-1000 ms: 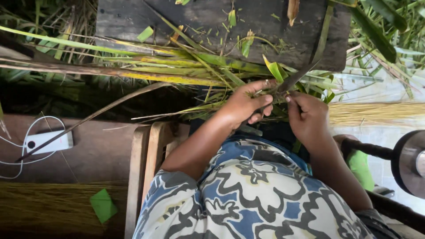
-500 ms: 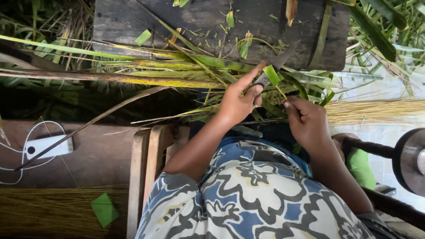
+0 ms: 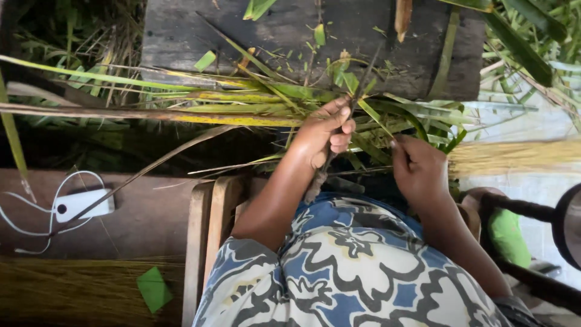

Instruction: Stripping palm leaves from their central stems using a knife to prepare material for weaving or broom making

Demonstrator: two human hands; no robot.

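**Stripping palm fronds at a plank**

Gripping a thin dark stick-like tool (image 3: 324, 166), left hand (image 3: 327, 130) has fingers curled tight around it; the tool runs from below the wrist up through the fist toward the leaves. Right hand (image 3: 417, 169) is curled narrow, fingertips pinching a green leaf strip (image 3: 378, 124). Both hands sit in a messy bundle of palm fronds (image 3: 242, 106): long, flat, fibrous blades, green to yellow-brown, lying crosswise. Bundle rests on and in front of a weathered grey wooden plank (image 3: 290, 36), rough, littered with leaf scraps. Pale straw-like bunch of thin ribs (image 3: 514, 154) just right of the right hand. Wooden frame (image 3: 206, 236) near the left elbow. White charger with cable (image 3: 82, 203) on brown surface, well left. Patterned blue-white sleeves hide the lap.
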